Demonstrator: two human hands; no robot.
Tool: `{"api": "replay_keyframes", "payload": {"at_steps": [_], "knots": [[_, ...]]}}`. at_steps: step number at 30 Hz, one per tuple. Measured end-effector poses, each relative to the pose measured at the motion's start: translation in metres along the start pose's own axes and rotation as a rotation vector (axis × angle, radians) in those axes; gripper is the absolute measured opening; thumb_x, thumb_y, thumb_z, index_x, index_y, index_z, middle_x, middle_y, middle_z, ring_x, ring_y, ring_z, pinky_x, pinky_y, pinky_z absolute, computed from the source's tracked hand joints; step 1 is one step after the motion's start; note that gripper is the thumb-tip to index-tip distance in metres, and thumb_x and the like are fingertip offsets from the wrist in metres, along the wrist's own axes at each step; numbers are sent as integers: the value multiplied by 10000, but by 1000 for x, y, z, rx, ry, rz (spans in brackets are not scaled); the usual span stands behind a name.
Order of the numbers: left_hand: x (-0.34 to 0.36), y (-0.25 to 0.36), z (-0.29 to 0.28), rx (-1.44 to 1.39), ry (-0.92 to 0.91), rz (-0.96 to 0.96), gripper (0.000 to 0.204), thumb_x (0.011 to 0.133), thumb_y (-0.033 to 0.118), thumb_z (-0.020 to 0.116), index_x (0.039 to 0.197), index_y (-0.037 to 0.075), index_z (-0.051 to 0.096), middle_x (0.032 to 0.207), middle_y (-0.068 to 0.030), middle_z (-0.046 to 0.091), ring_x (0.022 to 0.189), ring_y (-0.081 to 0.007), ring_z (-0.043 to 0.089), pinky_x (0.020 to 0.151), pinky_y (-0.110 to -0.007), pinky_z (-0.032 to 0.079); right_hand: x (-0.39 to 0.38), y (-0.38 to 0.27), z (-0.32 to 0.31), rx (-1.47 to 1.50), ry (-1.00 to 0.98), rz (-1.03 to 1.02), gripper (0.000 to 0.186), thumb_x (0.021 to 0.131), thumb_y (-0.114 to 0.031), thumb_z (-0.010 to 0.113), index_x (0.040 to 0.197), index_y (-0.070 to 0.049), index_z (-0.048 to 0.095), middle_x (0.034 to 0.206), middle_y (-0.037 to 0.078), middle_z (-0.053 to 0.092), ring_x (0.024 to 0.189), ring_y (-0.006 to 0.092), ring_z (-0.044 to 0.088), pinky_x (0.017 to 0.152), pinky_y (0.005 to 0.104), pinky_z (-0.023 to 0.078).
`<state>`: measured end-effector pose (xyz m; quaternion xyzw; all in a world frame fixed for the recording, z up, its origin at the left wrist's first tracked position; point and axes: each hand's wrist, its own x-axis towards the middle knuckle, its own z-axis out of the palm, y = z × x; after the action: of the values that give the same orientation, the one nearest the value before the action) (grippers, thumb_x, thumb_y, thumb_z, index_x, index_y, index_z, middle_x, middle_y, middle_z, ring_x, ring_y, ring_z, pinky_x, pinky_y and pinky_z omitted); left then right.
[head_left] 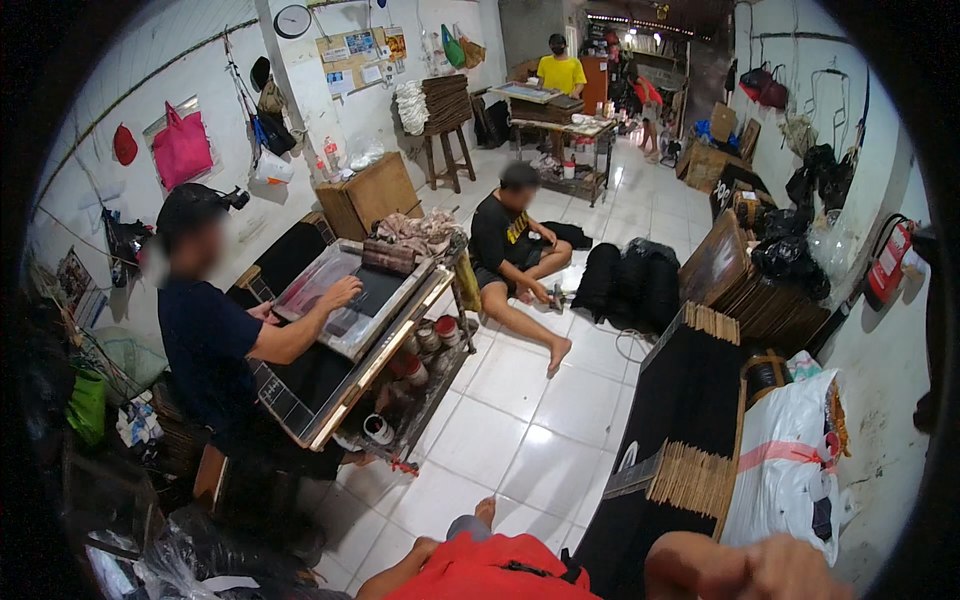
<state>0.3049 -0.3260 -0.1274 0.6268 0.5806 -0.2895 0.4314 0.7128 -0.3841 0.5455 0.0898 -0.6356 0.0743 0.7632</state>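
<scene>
Right hand (pixel 790 572) blurred at lower right; fingers look curled, can't tell if they grasp anything. Left hand out of frame, state unknown. Nearby: black-covered boards (pixel 665 400) in overlapping piles along the right, just beside a white sack (pixel 770 500). Piles already laid out, visible tops look plain black; how many are done or left, can't tell.

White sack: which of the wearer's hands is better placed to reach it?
Probably the right hand: it shows just below the sack in the picture; the left hand is out of view.
</scene>
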Motion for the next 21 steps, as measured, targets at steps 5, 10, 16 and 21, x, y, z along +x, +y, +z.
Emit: {"api": "replay_keyframes", "payload": {"at_steps": [5, 10, 16, 21], "knots": [[-5, -44, 16, -141, 185, 380, 320, 775, 404, 582, 771, 97, 671, 780, -78, 634, 716, -175, 592, 631, -336, 464, -117, 11, -51, -785, 297, 741, 288, 627, 60, 756, 835, -62, 599, 681, 29, 578, 594, 135, 536, 557, 258, 441], [-8, -14, -5, -40, 116, 97, 408, 781, 449, 562, 909, 78, 670, 938, -118, 642, 862, -228, 613, 716, -342, 477, -341, -9, -89, -1081, 155, 1506, 114, 729, -73, 691, 758, 25, 640, 639, 57, 621, 585, 104, 575, 546, 254, 469], [-10, 23, -40, -230, 177, 17, 414, 770, 425, 627, 871, 28, 689, 891, -107, 677, 785, -231, 637, 688, -339, 487, -561, -163, -77, -1229, 184, 1956, 67, 748, -35, 617, 758, 26, 641, 648, 105, 638, 500, 142, 584, 478, 282, 474], [-14, 42, -61, -665, 140, -83, 394, 757, 432, 653, 751, 39, 682, 691, -74, 646, 580, -179, 578, 568, -317, 467, -604, -227, -81, -1286, 401, 2340, 70, 761, -37, 588, 770, 10, 639, 665, 105, 641, 515, 157, 589, 477, 296, 470]]}}
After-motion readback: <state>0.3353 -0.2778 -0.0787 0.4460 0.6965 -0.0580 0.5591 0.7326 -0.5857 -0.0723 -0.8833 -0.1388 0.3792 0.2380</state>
